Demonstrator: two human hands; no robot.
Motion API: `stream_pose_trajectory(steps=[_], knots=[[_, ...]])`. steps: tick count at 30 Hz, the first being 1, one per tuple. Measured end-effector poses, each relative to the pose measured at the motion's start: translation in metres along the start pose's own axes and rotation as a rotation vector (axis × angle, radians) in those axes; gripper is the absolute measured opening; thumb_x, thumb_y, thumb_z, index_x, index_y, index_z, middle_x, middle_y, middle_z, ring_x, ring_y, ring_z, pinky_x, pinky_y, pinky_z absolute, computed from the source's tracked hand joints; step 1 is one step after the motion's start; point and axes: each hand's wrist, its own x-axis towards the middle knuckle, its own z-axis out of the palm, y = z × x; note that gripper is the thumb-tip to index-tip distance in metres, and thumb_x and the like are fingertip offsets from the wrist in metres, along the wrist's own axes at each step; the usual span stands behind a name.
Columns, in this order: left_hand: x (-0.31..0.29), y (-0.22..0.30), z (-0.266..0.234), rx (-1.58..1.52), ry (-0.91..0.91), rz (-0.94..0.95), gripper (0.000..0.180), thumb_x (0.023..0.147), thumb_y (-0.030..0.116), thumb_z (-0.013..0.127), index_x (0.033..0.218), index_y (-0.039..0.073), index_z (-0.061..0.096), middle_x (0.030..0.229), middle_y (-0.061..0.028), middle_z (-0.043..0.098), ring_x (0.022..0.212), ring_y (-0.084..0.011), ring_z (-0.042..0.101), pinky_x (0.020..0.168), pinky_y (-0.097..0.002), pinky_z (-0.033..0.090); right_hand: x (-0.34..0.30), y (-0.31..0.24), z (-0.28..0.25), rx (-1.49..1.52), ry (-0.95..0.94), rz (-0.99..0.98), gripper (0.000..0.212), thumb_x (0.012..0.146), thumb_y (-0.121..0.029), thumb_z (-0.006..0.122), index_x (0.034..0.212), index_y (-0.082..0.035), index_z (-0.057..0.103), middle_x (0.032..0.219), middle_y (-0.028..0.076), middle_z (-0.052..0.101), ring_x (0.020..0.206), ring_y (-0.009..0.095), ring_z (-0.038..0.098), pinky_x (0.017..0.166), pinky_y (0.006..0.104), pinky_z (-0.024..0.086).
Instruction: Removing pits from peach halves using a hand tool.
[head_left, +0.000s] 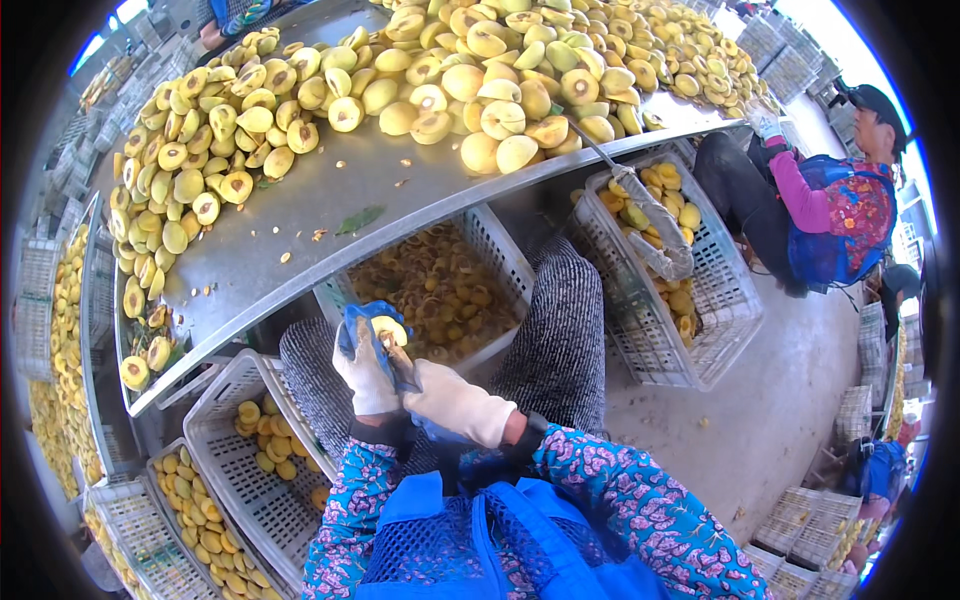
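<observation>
Standing out in pale yellow, one peach half (388, 328) is held in the white-gloved left hand (360, 375), in front of the person's body and above a middle crate (500, 250). The fingers of this hand are closed around the fruit, and a blue covering (352, 325) shows at their tips. The right hand (460, 402), gloved in white too, is together with the left one, its fingers close to the lower side of the fruit. What is between these fingers is blurred, and I cannot tell if the right hand grips a tool.

The middle crate stands between two knees in dark patterned trousers (550, 320) and contains brownish-yellow fruit pieces (430, 290). On the left, a second crate (250, 500) has some peach halves inside. On the right, another white crate (710, 320) carries yellow fruit (665, 180), with a bent, wrapped handle (650, 215) lying across its top.

Beyond the knees there is a metal desk (270, 245), on which a big heap of peach halves (485, 40) is spread; a green leaf (360, 220) lies on its bare part. At the right sits a co-worker (840, 210) in a dark cap (876, 102), with one gloved hand (765, 122) near the desk's edge.
</observation>
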Motion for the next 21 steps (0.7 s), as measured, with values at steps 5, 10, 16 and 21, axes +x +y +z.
stream_pose_trajectory(steps=[5, 10, 16, 21], knots=[[0.007, -0.024, -0.019, 0.053, 0.064, -0.065, 0.015, 0.091, 0.010, 0.056, 0.096, -0.003, 0.060, 0.080, -0.0066, 0.063, 0.063, -0.0129, 0.059, 0.057, -0.0252, 0.050, 0.000, -0.013, -0.016, 0.257, -0.243, 0.126, 0.032, 0.083, -0.018, 0.054, 0.103, 0.007, 0.052, 0.076, 0.014, 0.061, 0.073, 0.026, 0.061, 0.067, 0.0372, 0.049], [0.003, -0.014, -0.015, -0.025, 0.107, -0.046, 0.014, 0.091, 0.009, 0.056, 0.096, -0.004, 0.060, 0.079, -0.0091, 0.064, 0.060, -0.0152, 0.060, 0.055, -0.0258, 0.050, -0.001, -0.015, -0.011, 0.358, -0.256, 0.256, 0.026, 0.084, -0.019, 0.055, 0.096, 0.004, 0.057, 0.077, 0.013, 0.062, 0.068, 0.023, 0.060, 0.062, 0.0348, 0.048], [0.014, -0.010, -0.028, 0.251, -0.140, -0.156, 0.015, 0.088, 0.012, 0.063, 0.092, -0.003, 0.063, 0.080, -0.0064, 0.065, 0.063, -0.0109, 0.060, 0.057, -0.0236, 0.049, -0.013, -0.027, -0.026, 0.745, -0.445, 0.446, 0.013, 0.088, -0.020, 0.055, 0.086, -0.008, 0.053, 0.057, -0.003, 0.044, 0.038, 0.007, 0.039, 0.035, 0.0231, 0.031], [0.017, 0.014, -0.022, 0.176, -0.392, -0.357, 0.018, 0.085, 0.005, 0.063, 0.099, -0.006, 0.061, 0.088, -0.0108, 0.067, 0.075, -0.0181, 0.065, 0.065, -0.0275, 0.053, -0.021, -0.014, -0.048, 1.345, -0.793, 0.556, 0.022, 0.098, -0.022, 0.041, 0.099, -0.002, 0.051, 0.058, -0.004, 0.041, 0.037, 0.006, 0.036, 0.035, 0.0215, 0.026]])
